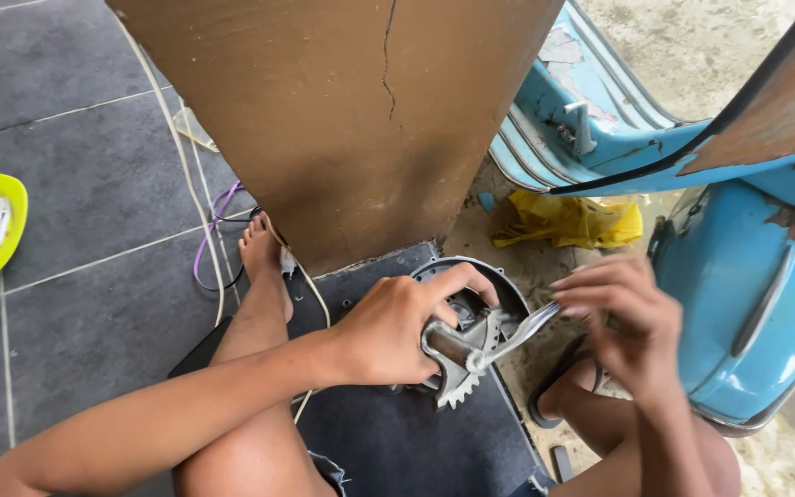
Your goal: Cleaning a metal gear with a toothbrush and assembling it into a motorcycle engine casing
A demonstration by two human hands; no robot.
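While a brown pillar [342, 120] fills the top middle of the view, a blue scooter [747, 276] stands to its right on bare concrete, with a crumpled yellow bag [568, 221] at the pillar's foot. Grey floor tiles [85, 184] spread to the left, where a lime tray [2, 198] sits at the left edge. A dark mat [397, 433] lies at the pillar's base, and near its top right corner rests a round metal housing [508, 285]. The left hand [393, 331] is closed around a steel shaft [448, 345] that carries a toothed gear [460, 385], its fingers curling over the housing rim. The right hand [618, 317], blurred, has its fingers bent and pinched on the end of a thin chrome lever [526, 329], which runs down to the shaft. A bare foot [261, 253] rests on the tiles beside the mat's left edge.
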